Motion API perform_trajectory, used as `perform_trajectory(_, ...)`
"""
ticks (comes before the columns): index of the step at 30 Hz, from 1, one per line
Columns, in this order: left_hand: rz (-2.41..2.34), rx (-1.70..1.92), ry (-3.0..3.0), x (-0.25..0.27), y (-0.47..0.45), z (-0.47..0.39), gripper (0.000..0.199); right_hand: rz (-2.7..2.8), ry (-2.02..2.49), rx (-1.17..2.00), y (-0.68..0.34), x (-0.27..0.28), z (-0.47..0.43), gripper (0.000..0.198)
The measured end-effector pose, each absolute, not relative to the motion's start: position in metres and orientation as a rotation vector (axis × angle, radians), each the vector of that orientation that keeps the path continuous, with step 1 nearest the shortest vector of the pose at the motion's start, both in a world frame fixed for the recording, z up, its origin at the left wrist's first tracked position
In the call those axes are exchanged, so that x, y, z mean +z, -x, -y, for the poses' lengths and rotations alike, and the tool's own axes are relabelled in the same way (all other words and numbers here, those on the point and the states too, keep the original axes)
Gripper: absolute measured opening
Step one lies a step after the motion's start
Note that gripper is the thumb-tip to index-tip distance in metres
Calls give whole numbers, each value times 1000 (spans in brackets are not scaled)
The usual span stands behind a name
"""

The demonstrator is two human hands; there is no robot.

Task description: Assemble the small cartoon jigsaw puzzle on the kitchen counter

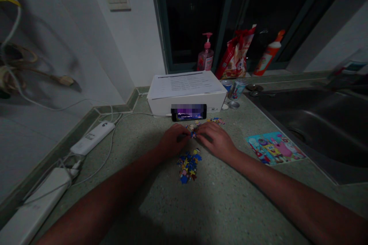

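My left hand point(174, 138) and my right hand point(216, 138) meet fingertip to fingertip low over the counter. Both are closed in a pinch on small blue-and-pink jigsaw puzzle pieces point(193, 135); whether these are joined I cannot tell. Just beyond the fingers lie more loose pieces point(197, 122), partly hidden by my hands. Another group of pieces point(217, 121) is by the phone's right end. Nearer to me is a heap of mixed blue and yellow pieces point(188, 166). A colourful cartoon picture sheet point(273, 147) rests flat to the right of my right hand.
A lit phone point(189, 112) leans on a white box point(161, 103) with printed paper on top. Cables and white power strips point(93, 137) run along the left. Cans point(237, 89) stand beside the box. The sink point(316, 111) is at right; a pump bottle point(205, 56) stands by the window.
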State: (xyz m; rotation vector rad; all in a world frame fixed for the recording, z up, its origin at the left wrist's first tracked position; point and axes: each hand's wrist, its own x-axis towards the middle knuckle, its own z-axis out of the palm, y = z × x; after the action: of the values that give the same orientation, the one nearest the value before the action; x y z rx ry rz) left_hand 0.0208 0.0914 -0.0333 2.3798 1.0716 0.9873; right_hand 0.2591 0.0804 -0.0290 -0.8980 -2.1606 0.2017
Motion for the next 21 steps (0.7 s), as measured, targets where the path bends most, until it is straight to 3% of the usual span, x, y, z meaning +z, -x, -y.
perform_trajectory(21,-1098,955,-2365,-32,-21,-91,6,2210,887,178,-258,-28,-79,12)
